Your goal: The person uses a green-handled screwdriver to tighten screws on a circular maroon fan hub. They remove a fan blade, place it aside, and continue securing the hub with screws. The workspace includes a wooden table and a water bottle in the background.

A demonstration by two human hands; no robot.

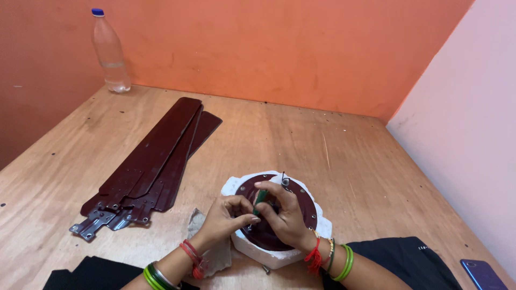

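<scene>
A: Fingers first. Right hand (285, 215) is curled closed around a green-handled screwdriver (260, 201), held near upright, tip down on the motor face. Left hand (228, 217) has its fingertips pinched together right beside the tip; whether they hold a screw I cannot tell, too small to see

B: Now the scene, largest down?

A: Plywood table (344, 156) runs to an orange wall. Three dark maroon fan blades (156, 156) lie stacked at left, metal brackets toward the person, well apart from the work; my judgement is that stacking keeps them out of the way

B: And the motor?

A: Round maroon fan motor (307, 207) sits low and centre, directly under both hands, seated in a white foam cradle (271, 258). Likely the foam stops it rolling and keeps the face level

B: Smaller items?

A: Clear plastic bottle (110, 51) with blue cap stands upright at the far left corner. Grey cloth (215, 258) lies just beside the foam, under the left wrist. Blue phone (481, 274) lies at the bottom right edge. One loose screw (265, 268) rests against the foam's near side
</scene>
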